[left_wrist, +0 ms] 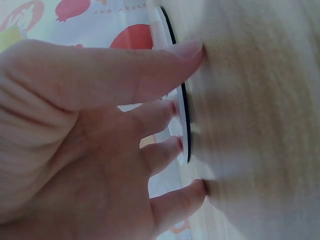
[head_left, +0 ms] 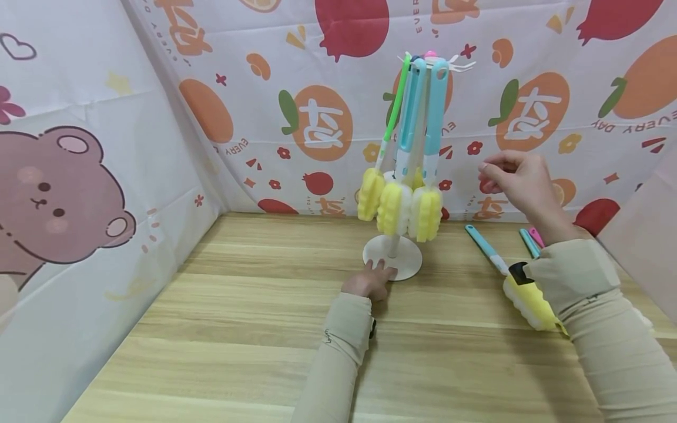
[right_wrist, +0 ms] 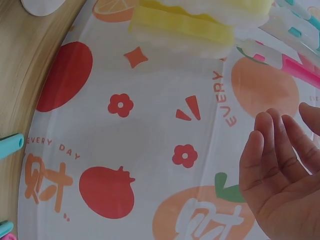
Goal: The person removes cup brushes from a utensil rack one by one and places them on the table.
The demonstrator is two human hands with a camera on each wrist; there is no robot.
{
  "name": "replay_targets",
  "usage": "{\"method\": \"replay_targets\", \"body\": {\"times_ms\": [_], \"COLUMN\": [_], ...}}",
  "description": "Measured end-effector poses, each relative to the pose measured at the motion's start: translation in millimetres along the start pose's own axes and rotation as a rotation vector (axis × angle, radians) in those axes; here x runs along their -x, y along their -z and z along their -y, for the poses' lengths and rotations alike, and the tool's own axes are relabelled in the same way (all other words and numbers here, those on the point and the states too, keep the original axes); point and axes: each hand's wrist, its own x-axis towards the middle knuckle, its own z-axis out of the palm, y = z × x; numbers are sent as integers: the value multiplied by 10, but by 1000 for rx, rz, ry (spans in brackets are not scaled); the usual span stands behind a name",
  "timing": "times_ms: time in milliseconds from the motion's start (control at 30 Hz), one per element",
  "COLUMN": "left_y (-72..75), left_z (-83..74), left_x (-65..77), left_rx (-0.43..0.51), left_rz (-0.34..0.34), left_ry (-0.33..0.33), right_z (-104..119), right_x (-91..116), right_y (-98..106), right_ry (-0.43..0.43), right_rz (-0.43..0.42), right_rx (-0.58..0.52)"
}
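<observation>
White, the stand (head_left: 409, 258) rises upright at the far middle of the table (head_left: 222, 329), sponge brushes (head_left: 436, 111) hanging heads-down around it. The left hand (head_left: 368, 283) is nearer, fingers spread and touching the near left edge of its round base. The right hand (head_left: 520, 176) hangs in the air to the right, apart from the stand, fingers loosely bent, holding nothing. What seems to matter most is how a loose brush (head_left: 529, 302) lies: right of the stand, below the right arm, sponge near, teal handle (head_left: 483, 247) slanting far and left. The left wrist view adds the thumb on the wood and two fingertips on the base; the right wrist view shows a hanging pink handle (right_wrist: 300, 72), barely visible from the head.
</observation>
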Motion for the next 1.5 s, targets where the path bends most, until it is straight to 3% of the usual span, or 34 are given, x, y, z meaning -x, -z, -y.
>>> {"method": "replay_targets", "body": {"times_ms": [433, 767, 1100, 1500], "left_y": [2, -4, 4, 2], "left_z": [2, 5, 7, 10], "left_x": [2, 1, 3, -4], "left_rx": [-34, -15, -4, -6], "left_rz": [-15, -10, -3, -3], "left_ry": [-9, -4, -1, 5], "right_z": [72, 111, 164, 218], "right_x": [-5, -6, -16, -10], "right_y": [-127, -187, -255, -356], "right_ry": [13, 18, 33, 122], "right_rz": [-9, 3, 7, 5], "right_rx": [-10, -42, -7, -21]}}
